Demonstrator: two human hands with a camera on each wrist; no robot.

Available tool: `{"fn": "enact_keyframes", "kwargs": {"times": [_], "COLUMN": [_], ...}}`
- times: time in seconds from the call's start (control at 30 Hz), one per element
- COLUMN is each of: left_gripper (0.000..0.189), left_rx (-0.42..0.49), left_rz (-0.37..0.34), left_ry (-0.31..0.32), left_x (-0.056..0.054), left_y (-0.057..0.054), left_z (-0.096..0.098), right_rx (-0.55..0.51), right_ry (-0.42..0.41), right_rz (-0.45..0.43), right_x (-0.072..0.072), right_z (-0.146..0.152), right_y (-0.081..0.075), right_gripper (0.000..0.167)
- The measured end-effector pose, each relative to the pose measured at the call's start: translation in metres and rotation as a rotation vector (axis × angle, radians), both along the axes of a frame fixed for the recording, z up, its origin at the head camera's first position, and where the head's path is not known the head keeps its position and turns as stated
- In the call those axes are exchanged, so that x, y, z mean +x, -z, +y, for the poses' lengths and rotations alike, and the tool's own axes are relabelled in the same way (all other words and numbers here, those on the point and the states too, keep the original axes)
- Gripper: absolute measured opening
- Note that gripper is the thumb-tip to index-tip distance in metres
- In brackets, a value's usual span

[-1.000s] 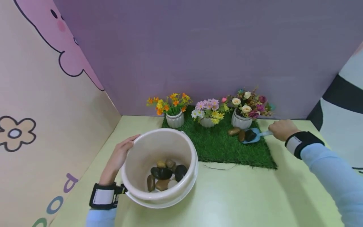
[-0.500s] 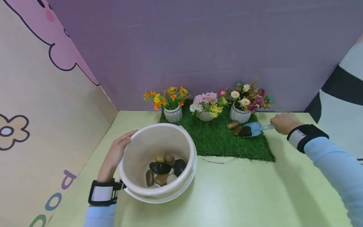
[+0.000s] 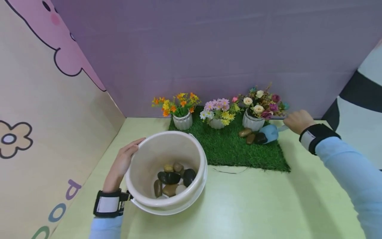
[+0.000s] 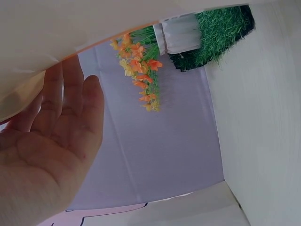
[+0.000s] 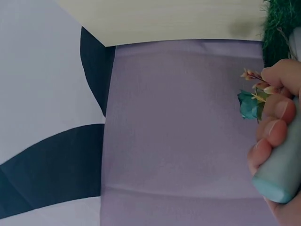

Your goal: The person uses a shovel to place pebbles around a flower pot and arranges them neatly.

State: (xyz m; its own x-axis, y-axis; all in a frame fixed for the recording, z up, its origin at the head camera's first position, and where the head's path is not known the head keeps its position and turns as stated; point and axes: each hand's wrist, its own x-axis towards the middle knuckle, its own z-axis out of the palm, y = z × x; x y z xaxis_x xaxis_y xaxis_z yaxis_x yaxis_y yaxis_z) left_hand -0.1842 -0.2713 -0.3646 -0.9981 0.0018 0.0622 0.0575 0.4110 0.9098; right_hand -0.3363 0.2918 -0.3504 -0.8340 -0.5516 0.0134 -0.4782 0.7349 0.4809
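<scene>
In the head view my left hand (image 3: 123,161) rests at the rim of a white bucket (image 3: 168,142), its fingers fairly straight along the outside. The left wrist view shows the palm, with some fingertips hidden behind the bucket. Several brown, black and pale stones lie inside the bucket. My right hand (image 3: 298,121) grips the handle of a light blue toy shovel (image 3: 270,133); the right wrist view shows fingers curled round the handle (image 5: 280,176). At the blade's front lip is a black stone (image 3: 261,138). Two brown stones (image 3: 245,132) lie just left of it on green artificial turf (image 3: 232,149).
Three white pots of artificial flowers stand along the back of the turf: orange (image 3: 183,121), pink and yellow (image 3: 216,123), and cream and purple (image 3: 253,121). The right pot is close behind the stones. A purple wall (image 3: 209,49) rises behind the pale table (image 3: 244,202).
The shovel's blade has drawn back right and tilted more steeply; the black stone, earlier on the blade, is now at its front lip. My right hand has risen slightly. The left hand stays at the bucket.
</scene>
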Motion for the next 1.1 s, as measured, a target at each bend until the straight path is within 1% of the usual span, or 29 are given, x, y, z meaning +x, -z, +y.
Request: {"fn": "enact_keyframes", "kwargs": {"times": [0.1,0.2,0.4,0.5,0.57,0.63,0.7,0.73,0.8,0.83,0.9,0.97,1.0,1.03,1.1], "left_gripper": [0.042,0.042,0.042,0.042,0.042,0.042,0.042,0.042,0.042,0.042,0.042,0.042,0.042,0.043,0.043], "left_rx": [-0.001,-0.011,-0.047,-0.041,-0.027,-0.024,-0.025,-0.023,-0.036,-0.036,-0.032,-0.034,-0.030,-0.028,-0.026], "left_rz": [0.006,0.008,0.019,0.017,0.014,0.009,0.003,-0.002,-0.008,-0.008,-0.012,-0.012,-0.011,-0.010,-0.020], "left_ry": [-0.003,0.002,-0.005,-0.007,-0.007,-0.012,-0.018,-0.021,-0.028,-0.033,-0.042,-0.050,-0.054,-0.057,-0.067], "left_x": [-0.001,-0.002,-0.004,-0.005,-0.006,-0.005,-0.003,-0.001,0.002,0.003,0.005,0.007,0.007,0.008,0.008], "left_y": [0.000,-0.001,-0.008,-0.011,-0.011,-0.010,-0.009,-0.008,-0.006,-0.006,-0.006,-0.006,-0.006,-0.006,-0.005], "left_z": [-0.002,-0.004,-0.009,-0.010,-0.011,-0.012,-0.013,-0.013,-0.015,-0.015,-0.017,-0.019,-0.020,-0.020,-0.022], "right_rx": [0.028,0.022,0.013,0.015,0.028,0.024,0.003,-0.015,-0.081,-0.121,-0.189,-0.221,-0.194,-0.156,-0.042], "right_ry": [0.008,0.014,0.026,0.034,0.039,0.023,0.001,-0.024,-0.107,-0.147,-0.242,-0.351,-0.387,-0.445,-0.579], "right_rz": [0.030,0.042,0.077,0.096,0.099,0.115,0.135,0.160,0.242,0.275,0.339,0.399,0.408,0.447,0.554], "right_x": [-0.003,-0.007,-0.008,-0.002,0.005,0.014,0.027,0.034,0.047,0.053,0.064,0.072,0.077,0.080,0.086], "right_z": [-0.004,-0.003,0.004,0.008,0.011,0.011,0.007,0.003,-0.010,-0.021,-0.049,-0.086,-0.107,-0.130,-0.181], "right_y": [-0.002,-0.001,-0.003,-0.006,-0.008,-0.011,-0.017,-0.020,-0.028,-0.033,-0.047,-0.063,-0.072,-0.078,-0.087], "right_gripper": [0.042,0.039,0.040,0.037,0.034,0.033,0.034,0.035,0.039,0.037,0.032,0.024,0.018,0.014,0.018]}}
